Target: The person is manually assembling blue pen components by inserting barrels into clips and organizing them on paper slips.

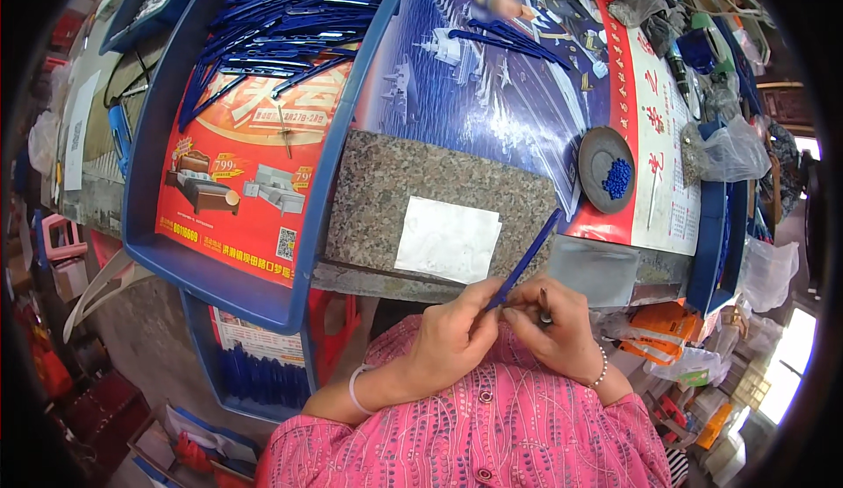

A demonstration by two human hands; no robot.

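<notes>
Above my lap, near the table's front edge, a slim blue strip slants up and to the right. My left hand pinches its lower end between thumb and fingers. My right hand is closed close beside that end, with a thin dark tool among its fingers; its kind is hard to make out. Whether the right fingertips also grip the strip is hidden. Just beyond my hands lies a white paper sheet on a speckled stone slab. To its right, a round dark dish holds small blue beads.
At left, a large blue tray holds a heap of slim blue pieces over a red leaflet. Several similar pieces lie on the poster. A lower blue bin and another blue tray flank me.
</notes>
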